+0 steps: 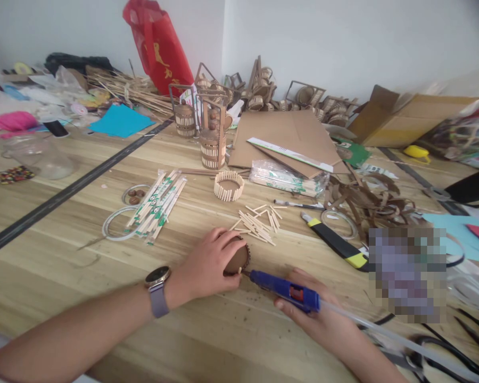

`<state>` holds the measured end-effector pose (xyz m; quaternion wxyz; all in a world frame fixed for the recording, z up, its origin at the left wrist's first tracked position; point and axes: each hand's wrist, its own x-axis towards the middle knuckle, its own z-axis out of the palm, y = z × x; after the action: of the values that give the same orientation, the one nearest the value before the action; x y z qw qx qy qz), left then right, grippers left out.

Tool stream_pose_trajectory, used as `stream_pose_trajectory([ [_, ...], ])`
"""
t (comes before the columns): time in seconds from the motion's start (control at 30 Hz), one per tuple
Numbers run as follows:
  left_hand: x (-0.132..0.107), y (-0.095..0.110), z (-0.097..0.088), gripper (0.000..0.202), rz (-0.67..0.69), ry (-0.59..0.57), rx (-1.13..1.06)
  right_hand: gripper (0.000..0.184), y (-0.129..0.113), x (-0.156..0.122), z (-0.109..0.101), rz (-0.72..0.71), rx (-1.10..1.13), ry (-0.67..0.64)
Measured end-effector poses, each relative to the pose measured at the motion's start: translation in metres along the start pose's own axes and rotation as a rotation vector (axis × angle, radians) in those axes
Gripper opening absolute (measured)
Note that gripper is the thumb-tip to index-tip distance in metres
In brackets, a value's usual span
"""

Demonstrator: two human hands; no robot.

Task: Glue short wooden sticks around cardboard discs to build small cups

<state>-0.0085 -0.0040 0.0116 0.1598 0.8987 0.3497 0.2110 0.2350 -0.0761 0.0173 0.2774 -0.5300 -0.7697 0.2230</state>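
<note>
My left hand (211,261), with a watch (158,276) on its wrist, is closed around a round brown cardboard piece (237,259) with a ridged rim. A short stick end shows by my left thumb. In my right hand (319,308) is a blue hot glue gun (283,289), a long clear glue stick (367,322) trailing from its back. The gun's nozzle points left and reaches the near edge of the cardboard piece. Just beyond lie several short cut wooden sticks (259,226). Behind them stands a small ring (229,186) lined with upright sticks.
Wrapped chopsticks (159,205) and tape rolls (120,223) lie at left. A utility knife (335,242) and brown cardboard strips (363,197) are at right, scissors (435,346) at lower right. Small lidded baskets (213,146), flat cardboard (279,133) and a red bag (159,48) stand behind.
</note>
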Motion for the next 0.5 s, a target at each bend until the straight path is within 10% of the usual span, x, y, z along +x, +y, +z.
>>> stream_pose_trajectory([
  [0.33, 0.0002, 0.0006, 0.0002, 0.056, 0.0, -0.011, 0.011, 0.024, 0.0005, 0.0013, 0.0013, -0.024, -0.007, -0.003],
  [0.5, 0.0003, 0.0013, -0.0008, 0.054, -0.002, -0.022, 0.022, 0.029, 0.0096, -0.0002, -0.0016, 0.27, 0.049, 0.093],
])
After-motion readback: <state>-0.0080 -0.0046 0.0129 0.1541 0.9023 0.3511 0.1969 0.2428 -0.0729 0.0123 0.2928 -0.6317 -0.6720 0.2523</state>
